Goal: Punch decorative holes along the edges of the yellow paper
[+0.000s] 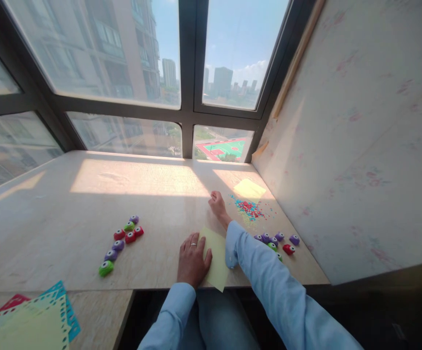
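My left hand [193, 260] lies flat with its fingers spread on the left part of a pale yellow sheet [216, 257] at the table's front edge. A ring shows on one finger. Beyond the sheet, my right hand [218, 206] is raised over the table with its fingers curled together; what they hold, if anything, is too small to make out. To the right of that hand lies a scattered pile of small red and blue bits [249, 209], with a second yellow sheet [249, 189] behind it.
Purple, red and green eye-shaped pieces stand in a group [119, 245] on the left and another [289, 249] at the right. Punched coloured sheets [28, 323] lie at the lower left. Windows and a wall [363, 160] border the table [61, 218].
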`<state>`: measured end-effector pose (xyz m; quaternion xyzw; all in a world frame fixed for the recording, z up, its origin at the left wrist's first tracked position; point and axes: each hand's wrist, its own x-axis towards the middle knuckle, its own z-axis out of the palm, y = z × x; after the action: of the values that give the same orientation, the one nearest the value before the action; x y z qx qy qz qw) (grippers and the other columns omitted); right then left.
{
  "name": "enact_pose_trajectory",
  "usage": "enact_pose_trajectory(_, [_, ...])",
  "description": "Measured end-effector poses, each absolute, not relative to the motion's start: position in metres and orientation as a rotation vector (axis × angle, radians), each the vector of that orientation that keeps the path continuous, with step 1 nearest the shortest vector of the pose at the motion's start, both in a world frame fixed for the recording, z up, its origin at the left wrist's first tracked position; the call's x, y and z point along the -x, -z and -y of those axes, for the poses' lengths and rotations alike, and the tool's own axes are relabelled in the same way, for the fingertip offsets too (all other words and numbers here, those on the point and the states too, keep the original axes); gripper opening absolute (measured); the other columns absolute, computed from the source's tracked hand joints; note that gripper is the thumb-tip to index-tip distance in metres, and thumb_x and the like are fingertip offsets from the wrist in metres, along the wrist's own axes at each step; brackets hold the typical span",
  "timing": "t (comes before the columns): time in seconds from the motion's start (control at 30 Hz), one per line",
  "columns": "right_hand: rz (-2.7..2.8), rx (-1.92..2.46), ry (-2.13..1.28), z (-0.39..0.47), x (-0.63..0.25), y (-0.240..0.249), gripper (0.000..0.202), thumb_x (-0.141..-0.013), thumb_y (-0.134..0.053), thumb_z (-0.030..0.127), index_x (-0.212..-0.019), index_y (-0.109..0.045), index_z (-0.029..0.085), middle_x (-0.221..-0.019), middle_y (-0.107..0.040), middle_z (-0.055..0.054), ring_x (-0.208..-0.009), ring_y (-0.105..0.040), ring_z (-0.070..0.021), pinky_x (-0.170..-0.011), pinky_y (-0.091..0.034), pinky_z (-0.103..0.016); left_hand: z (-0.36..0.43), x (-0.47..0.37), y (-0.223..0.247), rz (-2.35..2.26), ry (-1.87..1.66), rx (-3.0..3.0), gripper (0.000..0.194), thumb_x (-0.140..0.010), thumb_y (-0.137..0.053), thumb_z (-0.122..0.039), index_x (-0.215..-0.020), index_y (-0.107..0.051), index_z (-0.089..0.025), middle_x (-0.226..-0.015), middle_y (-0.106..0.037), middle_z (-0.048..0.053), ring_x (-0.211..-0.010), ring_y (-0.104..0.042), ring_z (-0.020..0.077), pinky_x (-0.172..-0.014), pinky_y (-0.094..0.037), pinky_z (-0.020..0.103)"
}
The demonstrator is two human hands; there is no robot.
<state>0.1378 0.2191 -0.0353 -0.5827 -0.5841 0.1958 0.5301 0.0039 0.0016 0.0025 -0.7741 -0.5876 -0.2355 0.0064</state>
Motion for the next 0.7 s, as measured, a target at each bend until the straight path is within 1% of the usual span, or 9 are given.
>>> enact_pose_trajectory(0.1, [1.329, 1.439, -0.466, -0.231, -0.138, 0.039, 0.039, -0.067, -0.045, 0.012, -0.103, -0.058, 0.018, -0.094, -0.068, -0.008, -0.096, -0.064, -0.024, -0.086, -0.052, -0.038, -0.001, -0.004, -0.002, 1.841, 0.738, 2.417, 0.034, -0.09, -0.051, -0.031, -0.118, -0.062, -0.017, -0.132, -0.059, 0.015, -0.125, -0.051, 0.0305, -0.104, -0.042, 0.046])
enact_pose_trajectory(0.17, [1.264, 1.48, -0.43, -0.234, -0.151, 0.04, 0.041, -0.066, -0.046, 0.012, -0.105, -0.057, 0.017, -0.1, -0.066, -0.012, -0.104, -0.061, -0.0275, -0.092, -0.049, -0.042, -0.001, -0.004, -0.001, 1.839, 0.741, 2.417, 0.034, -0.09, -0.052, -0.031, -0.119, -0.062, -0.016, -0.132, -0.059, 0.015, -0.125, -0.051, 0.0307, -0.103, -0.042, 0.046])
enact_pose_trajectory(0.23, [1.214, 1.51, -0.386, -0.233, -0.17, 0.04, 0.046, -0.067, -0.045, 0.011, -0.112, -0.054, 0.015, -0.108, -0.063, -0.016, -0.112, -0.056, -0.0297, -0.099, -0.045, -0.046, -0.002, -0.004, -0.001, 1.836, 0.746, 2.416, 0.034, -0.089, -0.052, -0.031, -0.119, -0.062, -0.017, -0.132, -0.059, 0.015, -0.125, -0.051, 0.031, -0.103, -0.042, 0.047])
enact_pose_trajectory(0.33, [1.21, 1.537, -0.342, -0.23, -0.194, 0.036, 0.052, -0.069, -0.043, 0.009, -0.12, -0.049, 0.014, -0.115, -0.06, -0.018, -0.117, -0.053, -0.031, -0.102, -0.041, -0.052, -0.002, -0.004, 0.0, 1.84, 0.744, 2.415, 0.035, -0.089, -0.051, -0.03, -0.119, -0.063, -0.016, -0.132, -0.059, 0.016, -0.125, -0.051, 0.0316, -0.103, -0.042, 0.048])
enact_pose_trajectory(0.4, [1.249, 1.542, -0.319, -0.229, -0.198, 0.033, 0.052, -0.07, -0.041, 0.009, -0.122, -0.048, 0.013, -0.118, -0.059, -0.019, -0.119, -0.052, -0.0314, -0.102, -0.04, -0.054, -0.002, -0.005, 0.0, 1.842, 0.742, 2.418, 0.035, -0.089, -0.051, -0.03, -0.119, -0.063, -0.016, -0.132, -0.058, 0.016, -0.125, -0.051, 0.032, -0.103, -0.041, 0.049])
enact_pose_trajectory(0.47, [1.329, 1.525, -0.303, -0.228, -0.19, 0.03, 0.052, -0.07, -0.041, 0.007, -0.121, -0.05, 0.014, -0.119, -0.059, -0.018, -0.12, -0.052, -0.0305, -0.104, -0.039, -0.053, -0.003, -0.005, 0.0, 1.84, 0.743, 2.423, 0.034, -0.089, -0.051, -0.03, -0.118, -0.063, -0.016, -0.132, -0.058, 0.016, -0.125, -0.051, 0.0321, -0.104, -0.041, 0.049])
enact_pose_trajectory(0.63, [1.641, 1.406, -0.316, -0.229, -0.147, 0.031, 0.046, -0.065, -0.051, 0.005, -0.108, -0.06, 0.02, -0.118, -0.063, -0.011, -0.119, -0.054, -0.0257, -0.108, -0.039, -0.041, -0.003, -0.004, 0.0, 1.829, 0.732, 2.418, 0.034, -0.09, -0.049, -0.031, -0.118, -0.063, -0.016, -0.132, -0.058, 0.017, -0.125, -0.05, 0.0319, -0.103, -0.041, 0.048])
enact_pose_trajectory(0.7, [1.709, 1.392, -0.311, -0.228, -0.137, 0.033, 0.043, -0.067, -0.053, 0.007, -0.107, -0.06, 0.019, -0.119, -0.063, -0.012, -0.119, -0.053, -0.0256, -0.109, -0.039, -0.041, -0.003, -0.004, 0.0, 1.829, 0.728, 2.419, 0.034, -0.09, -0.049, -0.03, -0.118, -0.063, -0.015, -0.132, -0.058, 0.017, -0.125, -0.05, 0.0322, -0.103, -0.041, 0.048])
